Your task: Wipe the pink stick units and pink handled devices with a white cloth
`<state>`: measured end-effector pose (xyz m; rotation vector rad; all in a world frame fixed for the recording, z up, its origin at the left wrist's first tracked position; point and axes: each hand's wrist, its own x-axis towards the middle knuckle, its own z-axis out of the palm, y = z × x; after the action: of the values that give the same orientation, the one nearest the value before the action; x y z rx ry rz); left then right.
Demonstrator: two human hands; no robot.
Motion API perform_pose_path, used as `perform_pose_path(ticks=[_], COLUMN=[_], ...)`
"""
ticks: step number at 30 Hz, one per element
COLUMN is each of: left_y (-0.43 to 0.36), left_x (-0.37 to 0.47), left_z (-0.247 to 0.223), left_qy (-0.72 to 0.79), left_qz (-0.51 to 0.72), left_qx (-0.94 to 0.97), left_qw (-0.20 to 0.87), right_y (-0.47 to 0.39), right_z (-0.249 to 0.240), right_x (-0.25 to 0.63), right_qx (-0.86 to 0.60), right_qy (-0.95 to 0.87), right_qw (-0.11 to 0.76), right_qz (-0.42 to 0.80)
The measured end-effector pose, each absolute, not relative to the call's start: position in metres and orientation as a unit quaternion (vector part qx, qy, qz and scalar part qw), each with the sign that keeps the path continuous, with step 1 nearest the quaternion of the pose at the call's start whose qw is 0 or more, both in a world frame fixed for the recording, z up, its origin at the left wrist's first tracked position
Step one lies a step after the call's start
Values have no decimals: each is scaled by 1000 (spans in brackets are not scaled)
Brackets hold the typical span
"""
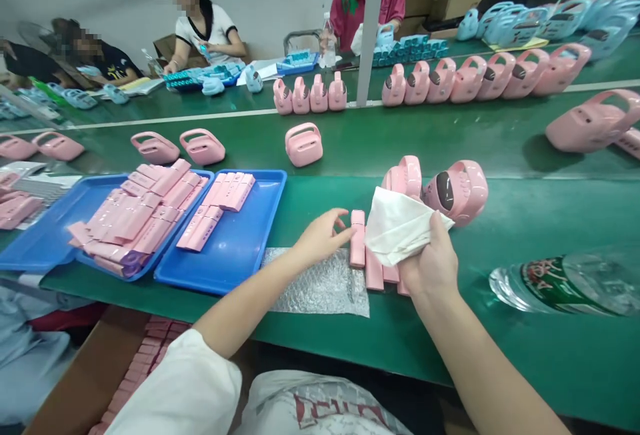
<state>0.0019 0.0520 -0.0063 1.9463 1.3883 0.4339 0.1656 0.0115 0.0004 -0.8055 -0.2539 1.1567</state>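
My right hand (435,261) grips a folded white cloth (397,225), thumb on top of it. Below the cloth, several pink rectangular pieces (374,271) lie side by side on the green table, partly covered. My left hand (325,235) is just left of the nearest pink piece (357,248), fingers bent and apart, with nothing between them; whether a fingertip touches the piece I cannot tell. Behind the cloth stand two pink handled devices, one with a dark oval window (463,191) and another (405,178) partly hidden. A sheet of bubble wrap (320,285) lies under my left forearm.
Left of me are a blue tray (235,268) with a few pink pieces and a heaped tray of pink pieces (130,218). A large clear bottle (565,281) lies at right. Pink devices (440,81) line the middle strip; co-workers sit across the table.
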Motion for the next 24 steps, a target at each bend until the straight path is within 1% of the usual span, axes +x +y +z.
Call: perform_pose_path(ticks=[4, 5, 6, 8, 10, 12, 15, 21, 24], left_y=[125, 147, 169, 207, 232, 246, 246, 198, 157], left_x=[-3, -5, -6, -10, -16, -22, -32, -56, -71], left_z=[38, 48, 56, 69, 75, 76, 76, 102, 116], left_qy=[616, 648, 664, 687, 707, 717, 701, 605, 547], left_qz=[119, 94, 87, 78, 59, 37, 22, 46, 65], left_qx=[775, 756, 742, 722, 705, 696, 713, 795, 835], left_qw=[78, 23, 5, -12, -6, 4, 5, -9, 4], right_y=[10, 10, 10, 10, 11, 10, 10, 14, 6], right_z=[1, 0, -1, -1, 0, 3, 6, 18, 38], right_x=[165, 164, 164, 163, 164, 166, 167, 168, 195], right_qx=[-351, -348, -346, -345, -345, -346, -356, -372, -376], right_qy=[-153, -161, -164, -154, -133, -113, -101, -97, -92], right_qw=[737, 734, 728, 704, 666, 629, 608, 640, 694], right_qz=[556, 561, 569, 601, 647, 687, 702, 665, 607])
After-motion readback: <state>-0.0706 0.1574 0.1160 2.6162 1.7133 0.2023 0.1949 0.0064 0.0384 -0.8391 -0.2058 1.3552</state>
